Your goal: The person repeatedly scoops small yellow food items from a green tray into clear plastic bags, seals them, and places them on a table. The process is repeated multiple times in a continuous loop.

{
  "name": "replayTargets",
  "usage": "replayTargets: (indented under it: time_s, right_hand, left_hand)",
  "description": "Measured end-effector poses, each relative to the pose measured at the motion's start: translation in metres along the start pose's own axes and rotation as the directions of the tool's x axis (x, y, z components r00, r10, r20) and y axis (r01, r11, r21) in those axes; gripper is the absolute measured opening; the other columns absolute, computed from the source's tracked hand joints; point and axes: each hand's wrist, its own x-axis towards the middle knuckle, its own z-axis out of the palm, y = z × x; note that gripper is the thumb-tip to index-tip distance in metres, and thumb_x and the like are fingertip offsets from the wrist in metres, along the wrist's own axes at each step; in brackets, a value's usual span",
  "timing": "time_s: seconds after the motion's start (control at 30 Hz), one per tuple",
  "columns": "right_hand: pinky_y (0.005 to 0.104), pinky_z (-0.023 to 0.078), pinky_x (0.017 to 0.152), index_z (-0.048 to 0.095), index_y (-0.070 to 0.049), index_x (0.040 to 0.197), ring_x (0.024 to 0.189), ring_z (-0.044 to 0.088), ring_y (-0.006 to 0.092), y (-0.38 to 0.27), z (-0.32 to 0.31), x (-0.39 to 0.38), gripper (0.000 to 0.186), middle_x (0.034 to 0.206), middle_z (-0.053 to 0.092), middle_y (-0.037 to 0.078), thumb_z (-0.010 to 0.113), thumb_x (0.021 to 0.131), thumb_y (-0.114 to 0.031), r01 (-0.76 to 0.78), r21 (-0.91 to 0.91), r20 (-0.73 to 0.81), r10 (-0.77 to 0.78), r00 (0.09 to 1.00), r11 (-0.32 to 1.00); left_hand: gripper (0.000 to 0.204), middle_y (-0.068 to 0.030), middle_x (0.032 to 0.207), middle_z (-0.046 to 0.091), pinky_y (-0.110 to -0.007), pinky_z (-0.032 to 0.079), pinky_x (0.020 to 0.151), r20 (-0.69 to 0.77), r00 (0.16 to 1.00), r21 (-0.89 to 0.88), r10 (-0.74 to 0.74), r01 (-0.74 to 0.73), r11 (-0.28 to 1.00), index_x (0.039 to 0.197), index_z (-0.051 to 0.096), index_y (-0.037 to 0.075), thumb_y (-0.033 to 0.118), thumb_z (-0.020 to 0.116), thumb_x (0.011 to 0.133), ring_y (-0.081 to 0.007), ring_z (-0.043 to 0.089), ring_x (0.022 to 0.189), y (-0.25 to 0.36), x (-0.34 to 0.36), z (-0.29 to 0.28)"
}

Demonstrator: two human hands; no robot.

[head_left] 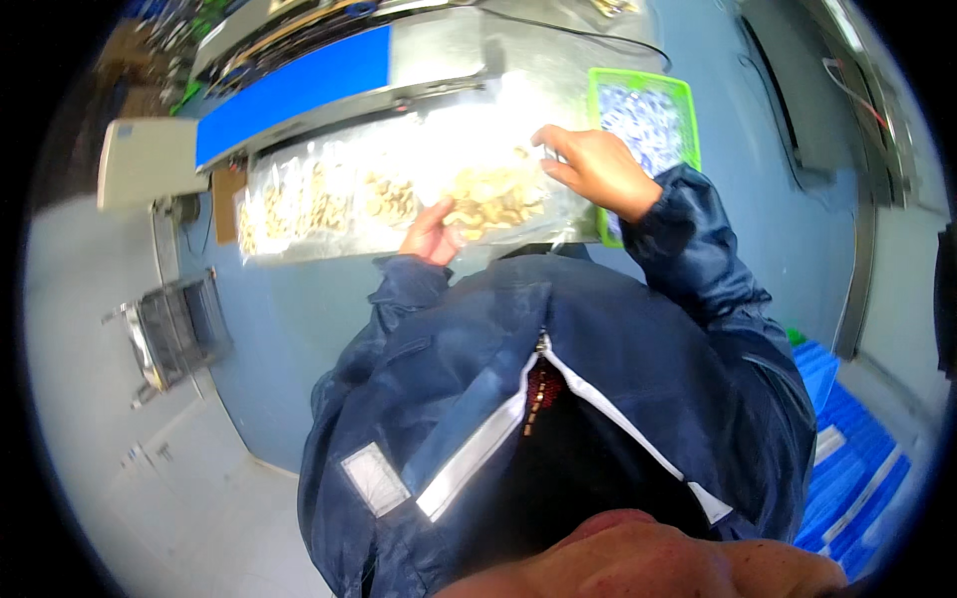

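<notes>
Head view: filled bag [495,206] lies between left hand [430,237] and right hand [604,174].

Clear bags [321,201] of pale, curved pieces [389,197] lie on a metal table [560,68].

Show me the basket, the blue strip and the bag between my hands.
Basket [643,76]: head view, on its green far rim.
Blue strip [296,98]: head view, on the middle of its flat surface.
Bag [493,202]: head view, on the middle of its filled part.
</notes>
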Motion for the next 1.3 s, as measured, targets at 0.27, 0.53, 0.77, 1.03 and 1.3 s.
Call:
replayTargets:
  time_s: [0.27,0.53,0.77,1.03,1.3]
  right_hand:
    - [0.0469,0.050,0.068,0.054,-0.002,0.109,0.078,0.064,0.0401,-0.027,0.008,0.035,0.024,0.081,0.065,0.022,0.057,0.088,-0.011,-0.013,0.072,-0.017,0.014,1.000,0.997]
    - [0.0210,0.044,0.056,0.065,-0.003,0.101,0.064,0.057,0.0048,0.049,0.015,0.088,0.018,0.077,0.066,0.000,0.060,0.094,-0.019,-0.092,0.640,0.019,0.104,0.994,0.763]
    - [0.0403,0.052,0.080,0.066,0.002,0.102,0.088,0.067,0.0341,0.180,0.122,0.198,0.058,0.095,0.069,0.019,0.075,0.075,-0.049,-0.386,-0.104,-0.244,0.353,0.903,0.916]
    - [0.0395,0.053,0.081,0.072,-0.003,0.091,0.088,0.069,0.0331,0.206,0.151,0.193,0.042,0.088,0.070,0.020,0.074,0.072,-0.040,-0.578,0.122,-0.064,0.588,0.807,0.807]
    - [0.0434,0.051,0.066,0.069,0.000,0.078,0.071,0.066,0.0354,0.148,0.069,0.135,0.028,0.074,0.068,0.019,0.065,0.083,-0.028,-0.374,0.159,-0.274,0.404,0.873,0.914]
  left_hand:
    - [0.049,-0.0198,0.129,0.058,-0.049,0.043,0.103,0.027,0.988,-0.226,0.150,-0.140,0.964,0.134,0.047,-0.003,0.020,0.056,0.092,-0.0338,0.056,0.118,-0.018,-0.018,-0.040]
    - [0.035,-0.0158,0.104,0.068,-0.041,0.056,0.063,-0.068,0.966,-0.356,0.250,-0.258,0.898,0.116,0.058,0.000,0.019,0.055,0.087,-0.0296,0.068,0.081,-0.010,-0.036,-0.097]
    - [0.035,-0.0124,0.122,0.064,-0.044,0.047,0.100,-0.599,0.675,-0.070,0.431,-0.580,0.811,0.119,0.058,0.003,0.018,0.057,0.088,-0.0287,0.059,0.116,0.081,-0.050,-0.159]
    - [0.029,-0.0058,0.109,0.061,-0.036,0.046,0.088,-0.810,0.393,0.233,0.435,-0.465,0.854,0.118,0.054,0.002,0.022,0.054,0.096,-0.0230,0.057,0.098,0.101,-0.033,-0.177]
    - [0.050,-0.0144,0.127,0.047,-0.035,0.042,0.097,-0.247,0.031,0.964,0.969,-0.096,0.248,0.134,0.038,-0.002,0.000,0.057,0.088,-0.0222,0.049,0.113,0.080,-0.022,-0.054]
